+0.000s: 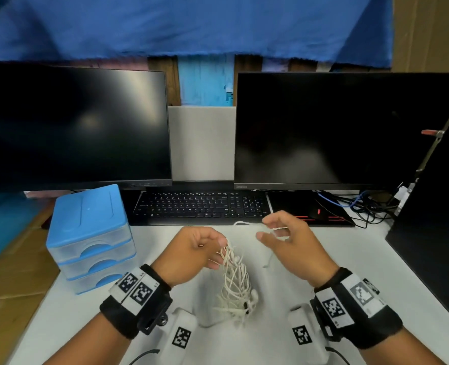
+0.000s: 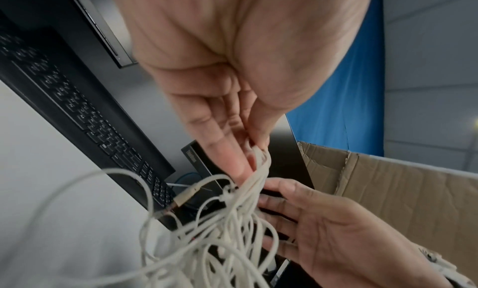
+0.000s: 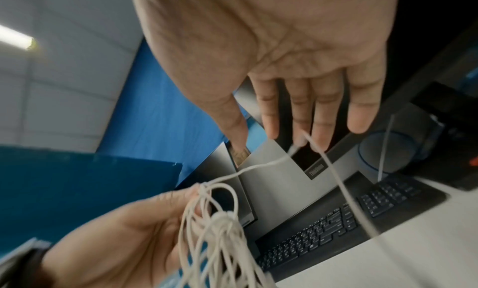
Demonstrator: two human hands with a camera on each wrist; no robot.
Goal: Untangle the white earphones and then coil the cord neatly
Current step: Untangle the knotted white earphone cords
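Note:
The white earphones (image 1: pixel 235 283) hang as a tangled bundle of cord from my left hand (image 1: pixel 222 246) down to the white table (image 1: pixel 349 262), with earbuds (image 1: pixel 252 299) low in the bundle. In the left wrist view my left hand (image 2: pixel 254 149) pinches the top of the bundle (image 2: pixel 227 231) between thumb and fingers, and a plug (image 2: pixel 185 197) sticks out of the loops. My right hand (image 1: pixel 266 229) hovers just right of it. Its fingers (image 3: pixel 320 116) are straight and spread, thumb apart, and one loose strand (image 3: pixel 336 180) runs across the fingertips.
A black keyboard (image 1: pixel 202 206) lies just beyond the hands, with two dark monitors (image 1: pixel 73 127) (image 1: pixel 336 127) behind it. A blue drawer unit (image 1: pixel 91 233) stands at the left. A mouse pad (image 1: pixel 318 214) and loose cables (image 1: pixel 363 204) lie at the right.

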